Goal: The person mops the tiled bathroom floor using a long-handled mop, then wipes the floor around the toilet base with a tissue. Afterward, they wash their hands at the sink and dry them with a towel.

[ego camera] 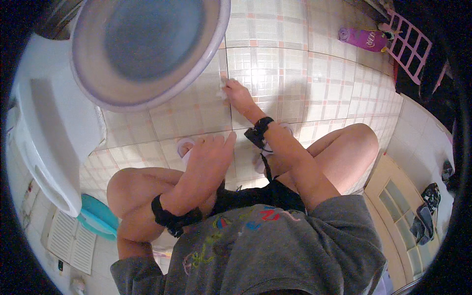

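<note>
My right hand reaches down to the tiled floor, its fingers pinched on a small whitish thing that is too blurred to name. My left hand hangs above the left foot, back turned up, with nothing visible in it. A large oval basin with a pale lilac rim lies up and to the left of my right hand; its inside looks bluish and blurred. Black bands with small attached devices circle both wrists. My bent knees frame both arms, and light-coloured slippers show on the feet.
A white smooth fixture runs along the left side, with a teal basin and a white slatted panel beyond it. At right are a purple package bearing writing, a pink plastic grid and a cream glazed door.
</note>
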